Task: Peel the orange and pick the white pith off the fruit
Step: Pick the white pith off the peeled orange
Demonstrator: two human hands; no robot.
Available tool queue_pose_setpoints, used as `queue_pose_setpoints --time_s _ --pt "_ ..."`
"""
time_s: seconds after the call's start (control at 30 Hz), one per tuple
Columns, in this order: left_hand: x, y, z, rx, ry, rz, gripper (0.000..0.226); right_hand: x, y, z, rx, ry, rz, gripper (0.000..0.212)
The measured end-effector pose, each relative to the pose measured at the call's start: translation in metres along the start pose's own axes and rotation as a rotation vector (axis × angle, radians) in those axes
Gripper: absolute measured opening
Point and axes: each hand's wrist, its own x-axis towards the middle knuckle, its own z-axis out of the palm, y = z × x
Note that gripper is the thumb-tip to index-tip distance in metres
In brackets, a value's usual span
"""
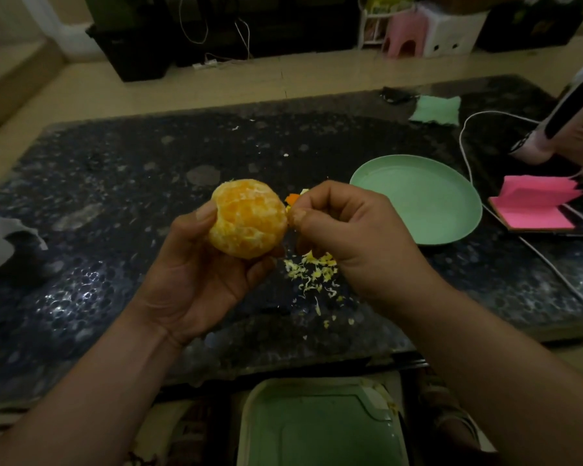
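Orange [248, 218], one, fully peeled and flecked with white, sits in my left hand [196, 277] above the dark speckled tabletop [142, 163], my fingers [270, 264] curled round it so its underside is hidden. My right hand [347, 237] is closed, thumb and forefinger pinching a pale scrap of pith [296, 215] at the fruit's right side, too small to see well. Behind that hand a bit of peel [292, 197] peeks out, mostly covered. One heap of pith shreds [312, 269] lies below, with one green plate [418, 203] and one pink notepad [535, 203] to the right. The room is dim; a green tray [317, 428] is cut off at the bottom.
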Motion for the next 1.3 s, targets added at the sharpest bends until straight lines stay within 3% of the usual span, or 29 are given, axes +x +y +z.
queue_pose_setpoints --time_s 0.1,0.33,0.4,0.47,0.53,0.8,1.07,1.3 --pt "0.000 0.000 -0.001 -0.026 -0.017 0.011 0.081 0.000 -0.002 -0.001 -0.046 0.003 0.020 0.014" --pt "0.009 -0.009 -0.007 -0.100 0.192 0.002 0.096 0.009 0.021 -0.004 -0.655 0.047 0.086 0.026" --pt "0.010 -0.014 -0.008 -0.102 0.239 -0.015 0.084 0.011 0.025 -0.003 -0.735 0.041 0.072 0.029" --pt "0.011 -0.017 -0.008 -0.077 0.262 -0.042 0.073 0.014 0.026 -0.003 -0.707 0.056 0.041 0.010" --pt "0.012 -0.018 -0.006 -0.044 0.284 -0.058 0.072 0.015 0.026 -0.003 -0.666 0.083 0.017 0.006" --pt "0.014 -0.018 -0.001 0.056 0.241 0.008 0.058 0.009 0.014 0.004 -0.477 0.074 -0.040 0.006" --pt "0.016 -0.016 0.000 0.298 0.288 0.135 0.057 0.008 0.013 -0.002 -0.597 0.066 -0.072 0.007" --pt "0.017 -0.020 0.003 0.301 0.305 0.157 0.059 0.008 0.015 -0.001 -0.597 0.092 -0.130 0.009"
